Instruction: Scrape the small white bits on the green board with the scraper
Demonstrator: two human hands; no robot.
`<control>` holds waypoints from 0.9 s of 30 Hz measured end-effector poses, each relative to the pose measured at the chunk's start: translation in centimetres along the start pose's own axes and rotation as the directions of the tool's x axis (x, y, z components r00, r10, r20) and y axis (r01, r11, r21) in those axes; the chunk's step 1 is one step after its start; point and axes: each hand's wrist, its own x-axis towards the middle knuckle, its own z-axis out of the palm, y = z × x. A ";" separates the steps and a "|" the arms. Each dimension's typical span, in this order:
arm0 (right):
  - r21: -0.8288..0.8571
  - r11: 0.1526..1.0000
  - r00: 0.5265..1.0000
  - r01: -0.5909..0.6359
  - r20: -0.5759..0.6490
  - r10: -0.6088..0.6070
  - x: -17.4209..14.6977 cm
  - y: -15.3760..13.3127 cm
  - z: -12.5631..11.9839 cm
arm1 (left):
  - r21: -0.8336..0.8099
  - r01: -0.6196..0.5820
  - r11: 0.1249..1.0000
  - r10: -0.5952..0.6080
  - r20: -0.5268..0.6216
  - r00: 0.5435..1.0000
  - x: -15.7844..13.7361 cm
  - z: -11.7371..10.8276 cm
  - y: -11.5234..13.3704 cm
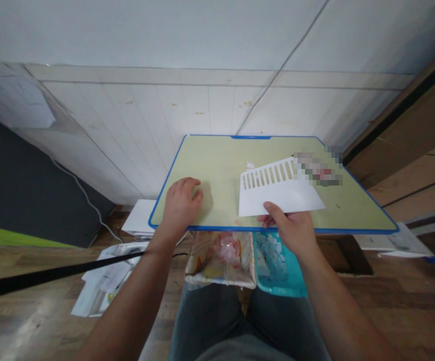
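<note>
A white sheet with a row of rounded slots (283, 193) along its far edge is held a little over the near right half of the table. My right hand (290, 225) pinches its near edge, thumb on top and fingers underneath. My left hand (183, 200) rests at the left side of the yellow-green, blue-edged tabletop (210, 160), its fingers loosely bent and thumb apart, with nothing visible in it. A small whitish scrap (250, 165) lies just beyond the sheet. A blurred-out item (318, 170) lies by the sheet's right end.
Below the near table edge are a lined box (221, 283) holding clear and pinkish material and a turquoise basket (283, 291). White papers and trays (104, 281) lie on the floor at left. A cable (277, 72) runs down the wall behind the table. Wooden furniture (424, 135) stands right.
</note>
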 end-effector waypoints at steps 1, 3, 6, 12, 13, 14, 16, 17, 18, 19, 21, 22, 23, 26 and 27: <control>-0.007 1.000 1.000 0.003 -0.002 -0.003 0.0 0.0 0.0 | 0.026 0.001 1.000 -0.002 0.020 1.000 -0.2 0.1 0.0; -0.027 1.000 1.000 0.003 0.016 -0.003 -0.2 0.1 -0.1 | 0.063 -0.014 0.998 0.011 0.044 0.999 -0.5 0.3 0.2; -0.039 0.999 0.997 -0.015 0.078 0.018 -0.8 0.1 -0.2 | 0.085 -0.027 0.996 0.022 0.052 0.998 -1.0 0.3 0.7; 0.028 0.999 0.996 0.018 -0.091 -0.015 0.1 -0.3 -1.7 | 0.099 -0.029 0.995 0.022 0.069 0.997 -0.9 0.0 1.0; 0.034 0.999 0.984 0.041 -0.176 -0.035 0.7 -0.3 -2.1 | 0.100 -0.028 0.995 0.020 0.075 0.997 -0.9 0.0 1.0; 0.030 0.998 0.967 0.061 -0.249 -0.051 1.4 -0.2 -2.5 | 0.100 -0.025 0.995 0.017 0.079 0.997 -0.9 -0.1 1.0; 0.015 0.997 0.938 0.076 -0.340 -0.067 2.7 0.1 -3.2 | 0.100 -0.024 0.995 0.016 0.083 0.996 -0.8 0.0 0.9; 0.012 0.997 0.932 0.074 -0.357 -0.065 3.2 0.3 -3.5 | 0.101 -0.027 0.994 0.018 0.083 0.996 -0.8 0.0 0.9; 0.012 0.997 0.933 0.071 -0.356 -0.062 3.6 0.5 -3.6 | 0.102 -0.030 0.994 0.022 0.081 0.996 -0.8 0.0 0.8; 0.010 0.998 0.939 0.068 -0.339 -0.060 3.8 0.7 -3.7 | 0.103 -0.034 0.994 0.026 0.079 0.997 -0.9 0.0 0.8; -0.002 0.998 0.955 0.069 -0.289 -0.066 3.9 1.0 -3.6 | 0.101 -0.040 0.994 0.033 0.073 0.997 -0.9 0.1 0.7; -0.013 0.998 0.963 0.069 -0.260 -0.070 3.8 1.1 -3.5 | 0.099 -0.040 0.994 0.034 0.071 0.997 -0.9 0.0 0.7; -0.028 0.997 0.969 0.067 -0.236 -0.071 3.6 1.1 -3.4 | 0.097 -0.041 0.994 0.034 0.069 0.997 -0.9 0.0 0.7; -0.065 0.996 0.980 0.055 -0.188 -0.066 3.1 1.2 -3.6 | 0.092 -0.039 0.995 0.033 0.067 0.997 -1.0 0.0 0.8; -0.078 0.996 0.982 0.053 -0.176 -0.066 3.0 1.1 -3.8 | 0.092 -0.037 0.995 0.031 0.067 0.997 -1.0 0.0 0.8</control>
